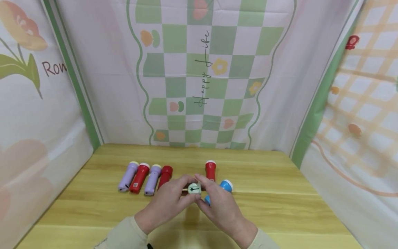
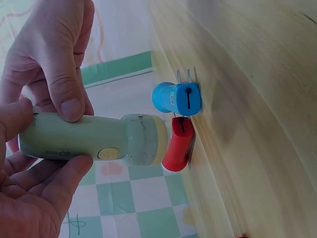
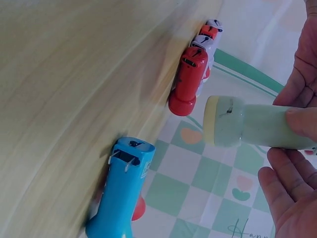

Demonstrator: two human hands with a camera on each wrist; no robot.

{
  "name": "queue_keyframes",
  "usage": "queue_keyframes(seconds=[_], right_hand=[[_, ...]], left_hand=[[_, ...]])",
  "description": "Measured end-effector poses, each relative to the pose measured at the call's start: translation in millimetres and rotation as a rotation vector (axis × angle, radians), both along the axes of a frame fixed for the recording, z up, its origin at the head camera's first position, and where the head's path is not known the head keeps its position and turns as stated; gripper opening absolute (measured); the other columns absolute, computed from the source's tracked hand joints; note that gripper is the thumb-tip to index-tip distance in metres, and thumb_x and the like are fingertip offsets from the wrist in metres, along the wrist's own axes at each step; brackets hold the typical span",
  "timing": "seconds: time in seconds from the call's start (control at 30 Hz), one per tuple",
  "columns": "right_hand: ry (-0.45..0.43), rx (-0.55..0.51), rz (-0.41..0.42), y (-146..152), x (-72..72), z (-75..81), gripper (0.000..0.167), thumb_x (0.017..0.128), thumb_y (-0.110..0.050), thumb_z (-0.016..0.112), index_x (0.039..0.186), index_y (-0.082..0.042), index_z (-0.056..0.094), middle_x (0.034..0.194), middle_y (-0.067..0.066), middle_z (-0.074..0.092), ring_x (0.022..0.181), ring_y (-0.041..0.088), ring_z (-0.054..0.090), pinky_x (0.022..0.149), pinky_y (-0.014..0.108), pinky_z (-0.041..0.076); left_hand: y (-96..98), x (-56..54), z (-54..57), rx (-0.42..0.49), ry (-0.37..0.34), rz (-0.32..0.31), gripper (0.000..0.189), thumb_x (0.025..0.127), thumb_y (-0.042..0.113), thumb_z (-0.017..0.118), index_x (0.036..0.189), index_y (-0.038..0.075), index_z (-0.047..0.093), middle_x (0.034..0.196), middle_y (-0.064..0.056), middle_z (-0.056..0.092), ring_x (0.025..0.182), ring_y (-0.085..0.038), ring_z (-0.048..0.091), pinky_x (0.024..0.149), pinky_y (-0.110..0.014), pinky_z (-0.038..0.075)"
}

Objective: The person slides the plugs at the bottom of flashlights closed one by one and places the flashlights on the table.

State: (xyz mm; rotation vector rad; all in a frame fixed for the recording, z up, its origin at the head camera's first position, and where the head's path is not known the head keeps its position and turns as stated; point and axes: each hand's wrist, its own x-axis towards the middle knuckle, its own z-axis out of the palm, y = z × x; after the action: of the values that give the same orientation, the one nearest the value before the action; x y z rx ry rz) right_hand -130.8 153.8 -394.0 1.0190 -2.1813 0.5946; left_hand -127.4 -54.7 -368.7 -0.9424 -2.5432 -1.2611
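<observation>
Both hands hold a pale green flashlight point(image 1: 194, 188) upright above the table, its slotted tail end up and its lens end down. My left hand point(image 1: 168, 199) grips it from the left and my right hand point(image 1: 222, 204) from the right, thumbs on the near side. A cream switch point(image 2: 109, 153) shows on its body in the left wrist view. Just beyond the right hand, partly covered by it, lies a blue flashlight point(image 3: 124, 183) with two metal plug prongs point(image 3: 126, 167) sticking out. Behind that lies a red flashlight point(image 1: 210, 168) with a white rim.
Left of the hands, a slanted row holds a purple flashlight point(image 1: 128, 177), a red flashlight point(image 1: 140, 178), another purple flashlight point(image 1: 152, 180) and a dark-red-headed flashlight point(image 1: 166, 173) partly behind the left hand. Printed cloth point(image 1: 118, 69) walls the wooden table point(image 1: 280, 207) at the back and sides.
</observation>
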Motion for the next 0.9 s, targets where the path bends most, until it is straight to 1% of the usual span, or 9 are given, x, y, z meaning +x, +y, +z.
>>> queue_keyframes(seconds=[0.07,0.17,0.3,0.37,0.43,0.5,0.6,0.8,0.9], right_hand=[[-0.002,0.005,-0.008,0,0.1,0.1,0.074,0.088,-0.019,0.086,0.150,-0.005,0.048,0.119,0.006,0.075,0.105,0.016,0.074,0.089,0.032,0.062],[-0.025,0.015,-0.033,0,0.6,1.0,0.078,0.083,-0.016,0.090,0.149,-0.005,0.049,0.121,0.008,0.075,0.108,0.018,0.074,0.089,0.033,0.062],[-0.051,0.031,-0.085,3,0.3,1.6,0.078,0.081,-0.018,0.092,0.147,-0.007,0.051,0.125,0.008,0.072,0.107,0.018,0.073,0.087,0.033,0.063],[-0.036,0.034,-0.096,5,-0.7,0.9,0.077,0.081,-0.018,0.091,0.146,-0.005,0.052,0.126,0.009,0.070,0.104,0.018,0.071,0.086,0.034,0.063],[-0.007,0.039,-0.110,7,-1.9,0.1,0.076,0.081,-0.018,0.091,0.145,-0.004,0.053,0.128,0.012,0.068,0.106,0.021,0.069,0.087,0.038,0.062],[0.024,0.043,-0.120,9,-2.8,-0.6,0.076,0.079,-0.018,0.091,0.144,-0.002,0.053,0.131,0.015,0.066,0.111,0.026,0.067,0.091,0.042,0.061],[0.032,0.052,-0.145,11,-3.3,-0.8,0.076,0.079,-0.020,0.091,0.143,0.001,0.054,0.138,0.021,0.062,0.125,0.037,0.062,0.102,0.051,0.056],[-0.031,0.090,-0.213,12,-1.5,-0.2,0.075,0.083,-0.030,0.088,0.144,-0.001,0.055,0.146,0.024,0.057,0.138,0.050,0.050,0.112,0.064,0.044],[-0.065,0.119,-0.256,12,-0.2,-1.0,0.078,0.084,-0.035,0.088,0.147,-0.004,0.054,0.150,0.025,0.053,0.140,0.054,0.045,0.115,0.068,0.038]], left_hand=[[0.3,0.0,-1.2,-0.005,0.030,0.005,0.031,0.102,0.030,0.070,0.126,0.013,0.063,0.120,0.005,0.072,0.105,-0.009,0.070,0.090,-0.024,0.060],[0.0,-1.3,-3.2,-0.019,0.084,0.025,0.030,0.101,0.027,0.070,0.126,0.011,0.063,0.117,0.005,0.072,0.104,-0.006,0.069,0.090,-0.025,0.060],[-3.6,-6.1,-5.2,-0.041,0.173,0.081,0.031,0.099,0.024,0.073,0.124,0.008,0.064,0.108,0.004,0.074,0.098,-0.007,0.070,0.086,-0.032,0.062],[-6.5,-9.6,-6.1,-0.052,0.225,0.111,0.032,0.098,0.022,0.075,0.123,0.006,0.063,0.105,0.001,0.074,0.097,-0.010,0.071,0.085,-0.034,0.063],[-9.7,-13.1,-7.0,-0.068,0.270,0.143,0.034,0.097,0.021,0.076,0.124,0.005,0.063,0.104,0.000,0.074,0.097,-0.011,0.071,0.083,-0.033,0.062],[-12.7,-16.3,-7.8,-0.078,0.281,0.164,0.036,0.096,0.021,0.077,0.124,0.005,0.062,0.104,0.001,0.074,0.095,-0.010,0.070,0.082,-0.031,0.062],[-16.4,-20.4,-9.2,-0.111,0.279,0.186,0.037,0.097,0.022,0.076,0.126,0.006,0.061,0.102,0.003,0.071,0.090,-0.007,0.066,0.080,-0.029,0.060],[-17.7,-29.2,-12.6,-0.208,0.265,0.217,0.037,0.099,0.026,0.074,0.128,0.007,0.060,0.103,0.005,0.068,0.087,-0.006,0.061,0.080,-0.027,0.058],[-16.1,-35.1,-15.6,-0.280,0.318,0.209,0.036,0.100,0.026,0.072,0.126,0.006,0.058,0.101,0.003,0.067,0.085,-0.007,0.061,0.079,-0.026,0.059]])
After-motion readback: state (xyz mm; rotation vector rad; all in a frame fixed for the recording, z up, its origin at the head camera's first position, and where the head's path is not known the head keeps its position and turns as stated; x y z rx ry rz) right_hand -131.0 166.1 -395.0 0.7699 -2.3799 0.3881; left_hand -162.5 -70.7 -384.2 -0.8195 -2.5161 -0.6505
